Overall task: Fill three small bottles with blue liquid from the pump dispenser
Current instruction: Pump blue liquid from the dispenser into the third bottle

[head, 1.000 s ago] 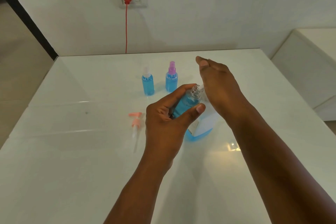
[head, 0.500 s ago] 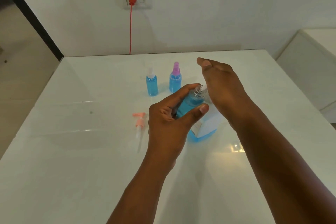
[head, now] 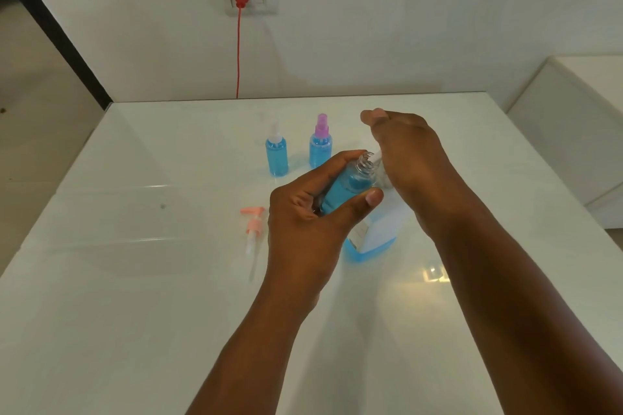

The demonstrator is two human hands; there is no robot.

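Two capped bottles point(head: 277, 156) stand filled at the back, while the left hand point(head: 305, 222) grasps the third bottle point(head: 350, 184), full, uncapped, and the right hand point(head: 409, 158) brings something unclear, likely its cap.

Three small bottles point(head: 277, 155) point(head: 320, 148) point(head: 350, 185) of blue liquid. One big dispenser bottle point(head: 377, 232) beside them, and one loose pump head point(head: 253, 229) left of it.

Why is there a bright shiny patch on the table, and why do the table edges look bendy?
In the head view, the shiny patch is a light reflected in the glossy white table; its edges splay outward because the lens is wide-angle; the hands cast only soft shadows, and all stays fairly sharp.
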